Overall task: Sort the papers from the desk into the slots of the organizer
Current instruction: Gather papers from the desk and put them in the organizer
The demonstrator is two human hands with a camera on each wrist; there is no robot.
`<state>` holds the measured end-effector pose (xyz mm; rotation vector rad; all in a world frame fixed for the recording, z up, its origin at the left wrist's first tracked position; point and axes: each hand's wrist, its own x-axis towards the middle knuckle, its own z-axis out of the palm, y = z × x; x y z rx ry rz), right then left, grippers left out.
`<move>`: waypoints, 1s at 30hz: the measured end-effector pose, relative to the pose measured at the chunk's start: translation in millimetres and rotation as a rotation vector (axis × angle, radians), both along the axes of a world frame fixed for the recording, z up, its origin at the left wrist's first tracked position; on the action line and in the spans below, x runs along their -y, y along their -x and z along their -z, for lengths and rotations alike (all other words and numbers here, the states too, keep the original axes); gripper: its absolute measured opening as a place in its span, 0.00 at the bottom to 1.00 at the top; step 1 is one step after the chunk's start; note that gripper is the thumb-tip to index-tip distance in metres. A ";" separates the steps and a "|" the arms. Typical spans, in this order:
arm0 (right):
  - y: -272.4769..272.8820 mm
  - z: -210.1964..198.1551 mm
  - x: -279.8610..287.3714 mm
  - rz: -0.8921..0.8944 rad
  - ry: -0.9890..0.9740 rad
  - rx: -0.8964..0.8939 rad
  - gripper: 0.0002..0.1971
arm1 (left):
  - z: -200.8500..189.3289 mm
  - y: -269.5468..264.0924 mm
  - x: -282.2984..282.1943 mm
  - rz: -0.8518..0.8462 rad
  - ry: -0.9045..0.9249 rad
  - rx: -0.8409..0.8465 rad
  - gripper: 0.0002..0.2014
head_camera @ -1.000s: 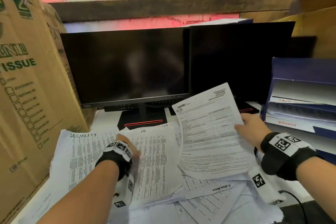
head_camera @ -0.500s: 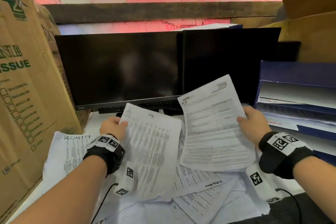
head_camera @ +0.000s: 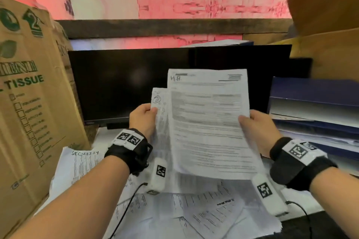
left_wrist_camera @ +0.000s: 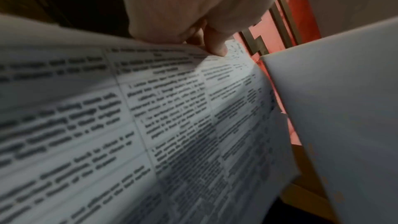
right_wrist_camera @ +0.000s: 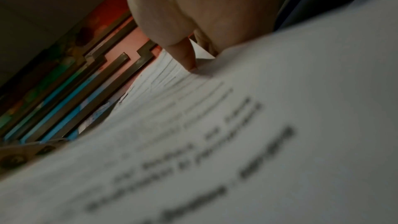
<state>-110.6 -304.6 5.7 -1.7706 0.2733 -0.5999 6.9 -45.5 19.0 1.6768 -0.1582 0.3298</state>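
Note:
I hold two printed sheets upright in front of the monitor. My right hand [head_camera: 256, 130] pinches the right edge of the front sheet [head_camera: 209, 122], hand-marked "H.R" at its top left. My left hand [head_camera: 143, 120] pinches the left edge of a second sheet [head_camera: 161, 122] tucked behind it. The left wrist view shows my thumb [left_wrist_camera: 215, 45] pressed on that printed page [left_wrist_camera: 150, 125]. In the right wrist view a finger [right_wrist_camera: 185, 57] presses the front sheet [right_wrist_camera: 237, 134]. The blue organizer [head_camera: 314, 106] stands at the right, with papers in its slots. More papers [head_camera: 194, 213] cover the desk, one marked "SECURITY" [head_camera: 77, 163].
A black monitor [head_camera: 120, 83] stands directly behind the held sheets. A tall cardboard box [head_camera: 29, 103] printed "TISSUE" walls off the left side. More cardboard boxes [head_camera: 330, 25] rise above the organizer at the right. Cables [head_camera: 124, 213] trail from both wrist cameras over the papers.
My left hand picked a sheet off the desk pile and raised it. Both hands brought their sheets together, so the left sheet now sits behind the right one, held higher.

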 end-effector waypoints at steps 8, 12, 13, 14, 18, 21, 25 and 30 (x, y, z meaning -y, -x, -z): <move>-19.6 28.0 -5.1 -0.087 -0.124 -0.001 0.11 | -3.9 27.5 17.0 0.311 0.227 -0.066 0.06; -6.9 20.4 -11.8 0.156 0.060 0.161 0.04 | -4.5 25.8 19.1 0.429 0.361 -0.111 0.19; -3.5 17.4 -14.3 0.236 0.111 0.202 0.04 | -5.8 28.2 21.3 0.476 0.370 -0.098 0.23; -0.6 14.3 -17.1 0.302 0.154 0.241 0.04 | -8.3 31.2 24.2 0.497 0.326 -0.064 0.26; 1.8 11.3 -26.5 0.381 0.194 0.320 0.05 | -10.1 44.1 43.0 0.403 0.050 0.161 0.18; 1.1 28.3 -28.8 0.250 0.103 0.309 0.17 | 8.6 44.6 52.4 0.302 -0.023 0.157 0.21; 9.9 58.3 -20.5 0.067 0.018 0.062 0.29 | 45.9 42.6 56.5 0.251 -0.090 0.007 0.16; 10.8 70.4 1.2 -0.031 0.139 -0.151 0.18 | 61.9 37.8 57.2 0.291 -0.110 -0.080 0.15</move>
